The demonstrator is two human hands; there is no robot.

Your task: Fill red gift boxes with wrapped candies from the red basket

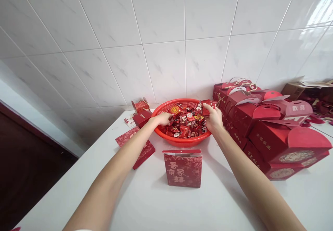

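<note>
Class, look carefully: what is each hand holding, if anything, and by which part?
The right hand pinches at least one red packet, thumb across its face. The left hand is at the sweets; whether it grips any cannot be told.

I see 1 white tabletop [145, 203] against a wall [161, 12] of glossy, grey-veined pale tiles; bright light glares off them at right, with a dark brown surface [20, 175] lower left.
</note>
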